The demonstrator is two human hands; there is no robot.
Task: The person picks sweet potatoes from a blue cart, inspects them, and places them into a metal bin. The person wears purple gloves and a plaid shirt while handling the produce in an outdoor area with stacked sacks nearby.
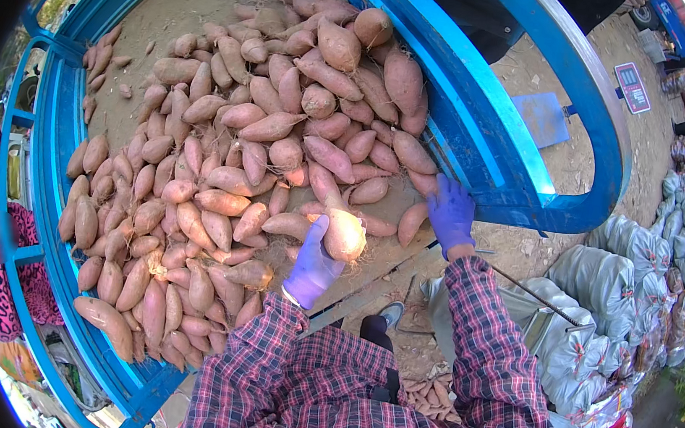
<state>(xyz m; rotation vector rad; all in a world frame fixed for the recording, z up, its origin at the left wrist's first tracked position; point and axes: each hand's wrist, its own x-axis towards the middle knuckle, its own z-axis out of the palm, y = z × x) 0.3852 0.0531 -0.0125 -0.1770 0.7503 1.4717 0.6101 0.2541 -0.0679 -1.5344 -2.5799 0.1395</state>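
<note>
My left hand (pixel 313 266), in a purple glove, grips a large pale sweet potato (pixel 345 236) with fine roots, lit brightly by the sun. In a matching glove, my right hand (pixel 451 212) reaches to the corner of the blue truck bed (pixel 481 160), fingers extended. Its fingertips are beside one sweet potato (pixel 422 183) and to the right of another sweet potato (pixel 412 223); contact is unclear. A broad heap of sweet potatoes (pixel 251 121), reddish and soil-dusted, covers much of the bed floor in front of me.
Beyond the right side wall stands a platform scale (pixel 541 118) with a display (pixel 632 87). Stuffed pale sacks (pixel 596 268) line the right, near a metal rod (pixel 536 296). A person in dark clothing (pixel 467 6) is behind the wall; another in pink patterned clothing (pixel 24 285) is left.
</note>
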